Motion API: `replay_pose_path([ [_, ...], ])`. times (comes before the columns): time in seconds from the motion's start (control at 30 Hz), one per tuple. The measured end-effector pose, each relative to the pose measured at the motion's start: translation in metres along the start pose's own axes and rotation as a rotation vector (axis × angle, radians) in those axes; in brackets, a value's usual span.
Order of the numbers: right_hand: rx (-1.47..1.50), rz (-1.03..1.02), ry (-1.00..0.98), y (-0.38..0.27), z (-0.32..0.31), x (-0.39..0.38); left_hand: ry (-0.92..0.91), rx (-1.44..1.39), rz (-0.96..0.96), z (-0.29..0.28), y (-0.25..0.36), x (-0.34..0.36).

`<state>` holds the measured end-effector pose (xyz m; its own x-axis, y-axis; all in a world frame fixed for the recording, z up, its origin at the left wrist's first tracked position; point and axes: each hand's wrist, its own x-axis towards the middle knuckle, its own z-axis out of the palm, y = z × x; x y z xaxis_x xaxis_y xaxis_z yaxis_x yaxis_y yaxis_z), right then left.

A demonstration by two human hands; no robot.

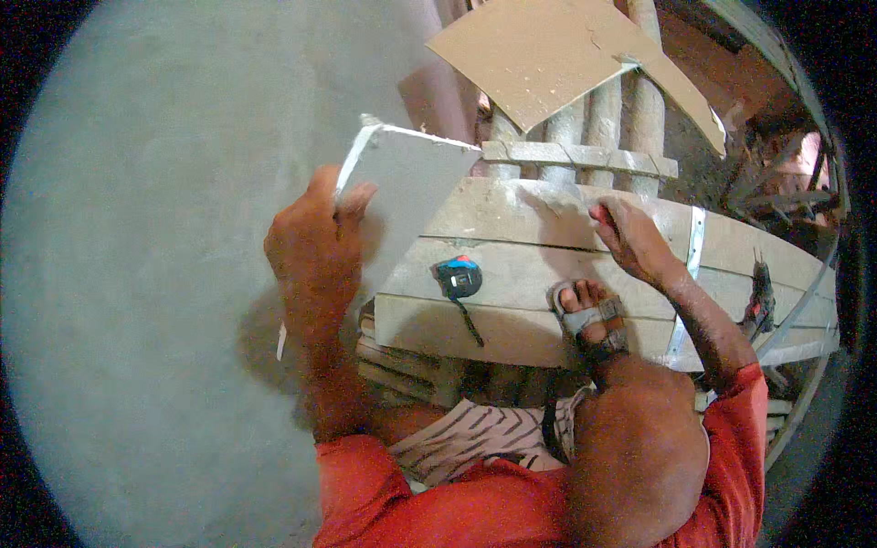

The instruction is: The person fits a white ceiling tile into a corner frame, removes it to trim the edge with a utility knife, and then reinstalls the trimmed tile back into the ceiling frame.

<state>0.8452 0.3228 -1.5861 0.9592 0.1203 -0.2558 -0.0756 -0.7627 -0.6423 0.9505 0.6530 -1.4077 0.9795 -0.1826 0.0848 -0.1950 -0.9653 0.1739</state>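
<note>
My left hand (320,237) grips a grey piece of plasterboard (411,178) by its left edge, thumb on the face. The board is tilted, and its broken rim shows white, crumbly plaster. My right hand (630,239) is closed above the planks, to the right of the board and apart from it. A small red end pokes out of that fist; the rest of what it holds is hidden. Between the hands, a black and blue tape measure (459,276) lies on the wooden planks (512,320), its strap trailing toward me.
A larger brown board piece (539,55) lies across several round poles (603,128) at the back. My sandalled foot (589,315) rests on the planks. A perforated metal strip (692,265) crosses them, with a dark tool (760,297) farther right. A grey wall (164,228) fills the left.
</note>
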Motion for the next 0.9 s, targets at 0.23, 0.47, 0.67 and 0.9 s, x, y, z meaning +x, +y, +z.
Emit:
replay_pose_path([
  [0.23,-0.402,-0.033,0.118,0.093,0.076,-0.044,0.319,-0.411,-0.038,-0.081,-0.057,-0.031],
  [0.47,-0.051,-0.559,0.561,-0.157,-0.097,0.053,0.564,-0.815,-0.239,-0.17,-0.069,-0.057],
  [0.67,-0.075,-1.051,0.269,-0.435,-0.249,0.039,0.637,-0.812,-0.341,-0.31,-0.079,-0.11],
  [0.9,0.207,-1.005,-0.115,-0.613,-0.327,-0.03,0.641,-0.73,-0.411,-0.507,-0.052,-0.161],
])
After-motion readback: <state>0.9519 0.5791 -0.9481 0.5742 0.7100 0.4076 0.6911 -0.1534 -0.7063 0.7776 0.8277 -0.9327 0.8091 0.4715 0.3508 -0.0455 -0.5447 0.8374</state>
